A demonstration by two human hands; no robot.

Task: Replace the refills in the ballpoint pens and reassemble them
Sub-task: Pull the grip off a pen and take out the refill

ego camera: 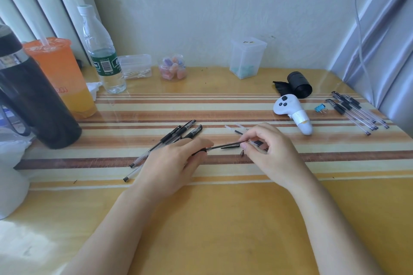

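Left hand and right hand each pinch one end of a slim black ballpoint pen — likely to pull it apart — left of the white plastic controller

One black pen is up off the worktop, roughly level. The left hand grips its black grip end and the right hand pinches the other. A tiny dark piece lies just below it. Capped pens are fanned out on the left, thin clear refills sit behind the fingers, and another bunch of pens is far right.
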